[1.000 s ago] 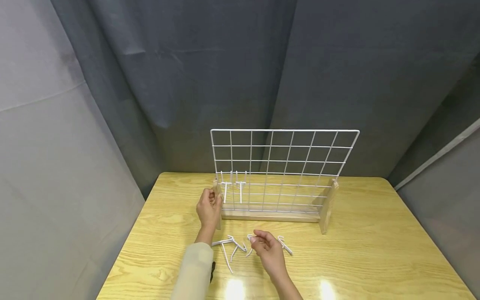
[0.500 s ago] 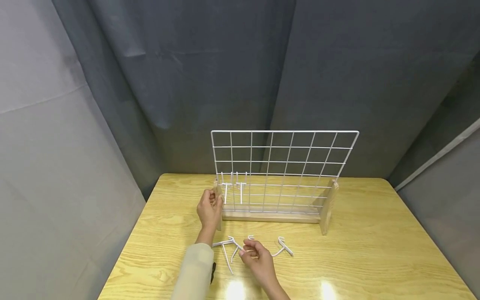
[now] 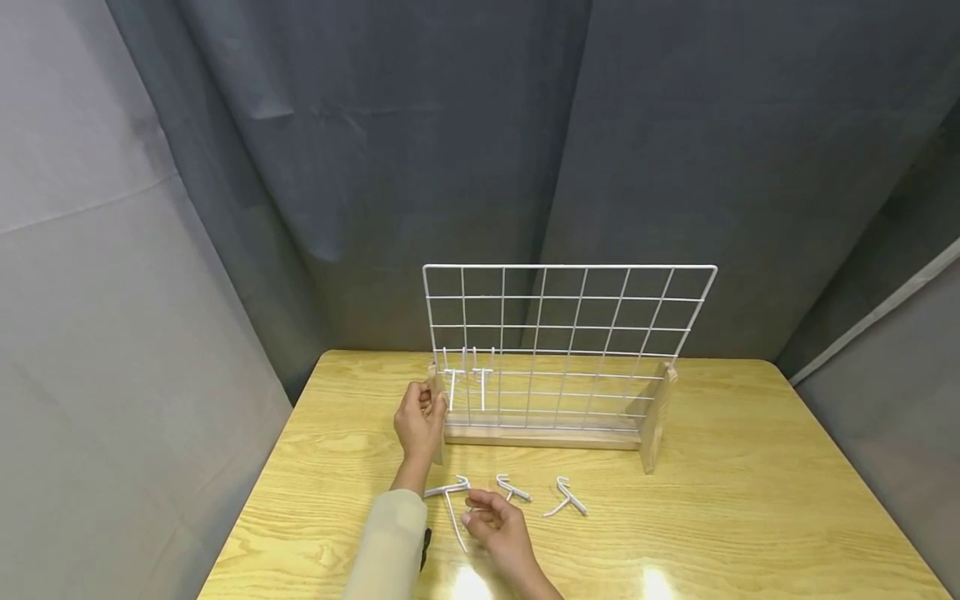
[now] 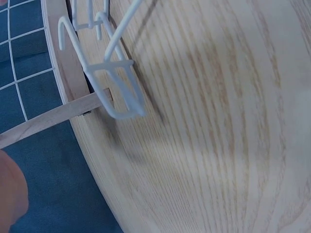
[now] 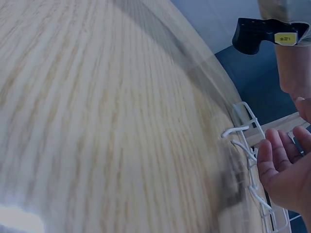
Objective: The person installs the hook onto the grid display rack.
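In the head view my left hand (image 3: pixel 418 421) grips the left wooden side support (image 3: pixel 438 454) of a white wire grid rack (image 3: pixel 570 267). Two white wire hooks hang low on the grid at its left, a left one (image 3: pixel 452 392) and a right one (image 3: pixel 483 392). On the table before the rack lie more hooks: a long-pronged hook (image 3: pixel 453 518), a middle hook (image 3: pixel 514 488) and a right-hand hook (image 3: pixel 572 498). My right hand (image 3: pixel 504 533) is just over the left of these, fingers loosely bent, partly covering another hook. Nothing shows in its fingers in the right wrist view.
The rack's right support (image 3: pixel 656 425) and wooden base bar (image 3: pixel 540 436) stand on the yellow wood-grain table (image 3: pixel 750 500). Dark curtains (image 3: pixel 465 167) hang behind. A black wrist-worn device (image 5: pixel 252 36) sits on my left forearm, by the sleeve.
My right hand has moved left and toward me across the loose hooks, uncovering the middle and right-hand ones. My left hand stays on the support.
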`<state>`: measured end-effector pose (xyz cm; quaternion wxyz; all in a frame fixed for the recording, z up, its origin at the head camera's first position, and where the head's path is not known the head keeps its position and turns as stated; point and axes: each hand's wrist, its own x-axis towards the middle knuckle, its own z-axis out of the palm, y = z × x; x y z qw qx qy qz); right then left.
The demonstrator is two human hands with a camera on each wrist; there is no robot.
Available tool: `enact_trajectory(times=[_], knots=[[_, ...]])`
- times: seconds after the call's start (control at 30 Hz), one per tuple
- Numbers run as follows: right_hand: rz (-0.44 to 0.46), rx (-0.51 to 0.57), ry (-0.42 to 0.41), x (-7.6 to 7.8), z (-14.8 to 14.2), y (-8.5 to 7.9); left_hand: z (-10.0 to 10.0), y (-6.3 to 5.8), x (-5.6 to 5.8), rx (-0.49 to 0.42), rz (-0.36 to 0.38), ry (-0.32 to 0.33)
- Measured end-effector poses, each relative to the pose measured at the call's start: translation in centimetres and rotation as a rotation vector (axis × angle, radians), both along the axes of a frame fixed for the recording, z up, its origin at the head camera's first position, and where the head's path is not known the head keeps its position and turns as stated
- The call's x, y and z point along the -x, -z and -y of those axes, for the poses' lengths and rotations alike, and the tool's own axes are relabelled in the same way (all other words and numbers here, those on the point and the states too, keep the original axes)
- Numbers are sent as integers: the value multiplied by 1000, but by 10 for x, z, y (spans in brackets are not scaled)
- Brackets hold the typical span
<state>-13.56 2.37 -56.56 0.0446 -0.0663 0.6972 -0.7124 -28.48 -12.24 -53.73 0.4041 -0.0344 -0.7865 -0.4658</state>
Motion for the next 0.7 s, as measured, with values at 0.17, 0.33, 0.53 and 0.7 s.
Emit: enact_trajectory(times=[0.17, 0.33, 0.53, 0.7], knots=[[19, 58, -7, 1, 4, 6, 0, 0, 0, -1, 10, -7], [3, 99, -36, 3, 7, 11, 0, 1, 1, 2, -5, -3], [-29, 51, -54, 7, 6, 15, 0, 1, 1, 10, -8, 4], [-19, -44, -60, 10, 3, 15, 0, 1, 1, 2, -1, 6]])
